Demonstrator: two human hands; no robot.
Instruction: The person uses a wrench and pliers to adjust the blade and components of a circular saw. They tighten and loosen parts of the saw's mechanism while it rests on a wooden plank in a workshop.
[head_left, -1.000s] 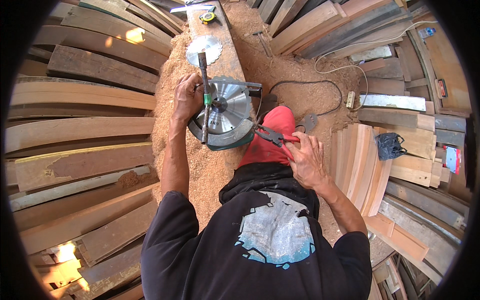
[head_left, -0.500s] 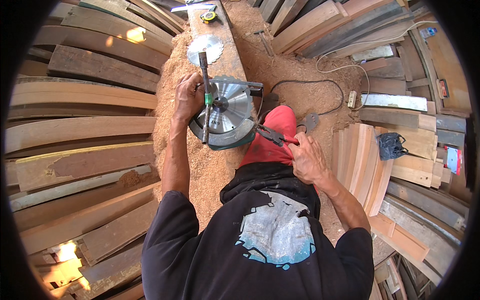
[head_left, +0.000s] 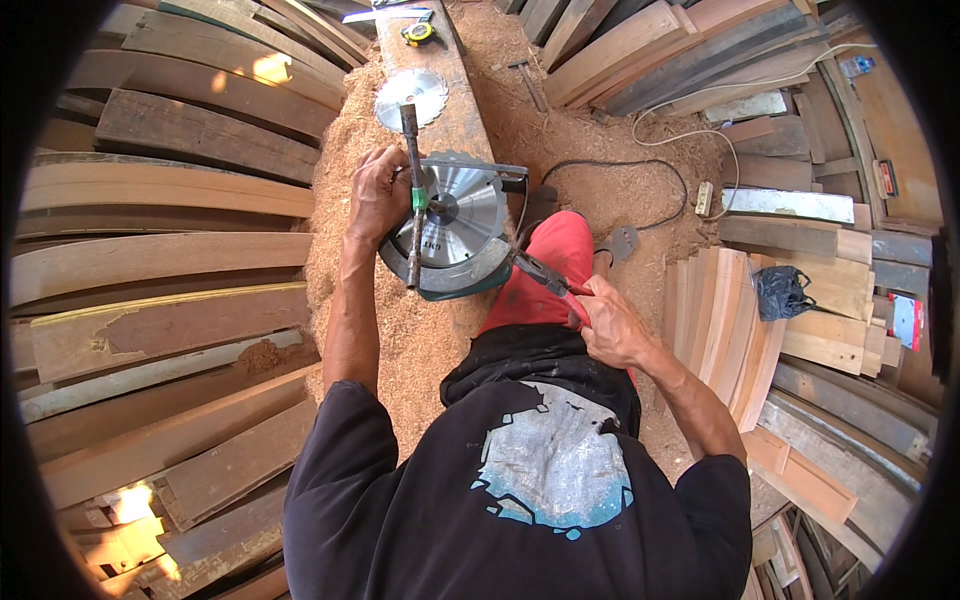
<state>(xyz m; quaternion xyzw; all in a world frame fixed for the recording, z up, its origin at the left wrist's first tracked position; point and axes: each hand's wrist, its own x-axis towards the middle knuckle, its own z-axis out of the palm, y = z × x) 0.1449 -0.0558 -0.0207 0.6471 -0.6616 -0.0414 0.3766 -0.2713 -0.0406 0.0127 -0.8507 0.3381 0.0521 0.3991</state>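
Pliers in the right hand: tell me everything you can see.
The pliers have a dark metal head and red, plastic-looking handles, gripped and partly covered by the right hand. In the picture they slant up and left across the red trouser leg, tip at the edge of the circular saw. Whether the jaws touch it or are fully closed, I can't tell.

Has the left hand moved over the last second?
No, not noticeably: against the loose saw blade on the plank, the left hand keeps the same place at the upper left of the circular saw.
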